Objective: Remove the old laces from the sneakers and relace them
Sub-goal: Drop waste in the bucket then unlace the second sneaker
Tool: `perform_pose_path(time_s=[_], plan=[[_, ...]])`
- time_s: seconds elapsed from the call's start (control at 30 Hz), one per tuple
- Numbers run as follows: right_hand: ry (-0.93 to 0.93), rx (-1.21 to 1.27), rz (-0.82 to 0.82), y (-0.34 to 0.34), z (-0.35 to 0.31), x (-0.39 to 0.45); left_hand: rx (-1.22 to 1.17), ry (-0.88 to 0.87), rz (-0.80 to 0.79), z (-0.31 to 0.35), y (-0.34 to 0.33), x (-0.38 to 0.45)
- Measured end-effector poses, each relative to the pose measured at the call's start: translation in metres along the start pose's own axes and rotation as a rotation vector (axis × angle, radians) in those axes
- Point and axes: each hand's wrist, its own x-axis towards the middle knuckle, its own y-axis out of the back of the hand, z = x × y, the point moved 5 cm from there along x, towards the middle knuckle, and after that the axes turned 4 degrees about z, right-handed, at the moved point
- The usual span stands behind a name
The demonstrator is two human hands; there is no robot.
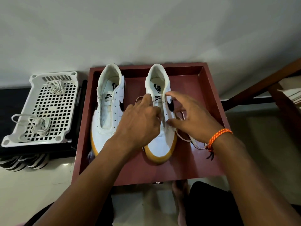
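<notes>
With both old laces [35,126] off on the white rack [15,139], we find the left sneaker [108,111] bare on the red tray [211,88], our left hand [140,123] pinching the new lace [184,137] at the right sneaker [160,144], our right hand [193,118] spread open.

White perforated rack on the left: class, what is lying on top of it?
On the rack: two loose bundles of white laces, far and near. Nothing covers them.

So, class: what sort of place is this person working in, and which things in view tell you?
Probably a home, on the floor rather than at a workbench: a red wooden tray sits low on pale floor tiles, with a white plastic rack over more shoes beside it.
</notes>
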Motion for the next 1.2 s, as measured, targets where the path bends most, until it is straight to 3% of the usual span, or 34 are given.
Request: perform_pose_path(time_s=[0.1,0.27,0.5,0.6,0.73,0.83,0.9,1.03,1.1,1.2], plan=[[0.033,0.015,-0.146,-0.013,-0.003,-0.005,0.076,0.062,-0.131,0.004,0.002,-0.001],[-0.009,-0.144,-0.158,-0.025,0.006,0.0,-0.079,0.132,-0.364,-0.004,-0.003,-0.003],[-0.025,-0.176,-0.142,-0.025,0.008,0.001,-0.297,0.276,-0.322,-0.007,-0.012,-0.002],[-0.017,-0.159,-0.13,-0.022,0.007,0.0,-0.542,0.341,-0.398,-0.014,-0.015,-0.002],[0.0,-0.163,-0.09,-0.019,0.006,0.0,-1.01,0.673,-0.349,-0.022,-0.01,-0.007],[0.007,-0.157,-0.059,-0.018,0.004,0.002,-1.07,0.831,-0.228,-0.03,-0.013,-0.006],[0.008,-0.161,-0.046,-0.017,0.004,0.001,-0.952,0.746,-0.092,-0.037,-0.013,-0.001],[0.019,-0.19,-0.027,-0.015,0.0,-0.001,-0.323,0.216,0.278,-0.035,0.002,0.007],[0.024,-0.202,-0.025,-0.015,-0.004,-0.002,-0.208,0.077,0.264,-0.026,0.002,0.006],[0.015,-0.194,-0.022,-0.014,-0.007,-0.004,-0.161,0.007,0.07,-0.011,-0.014,-0.001]])
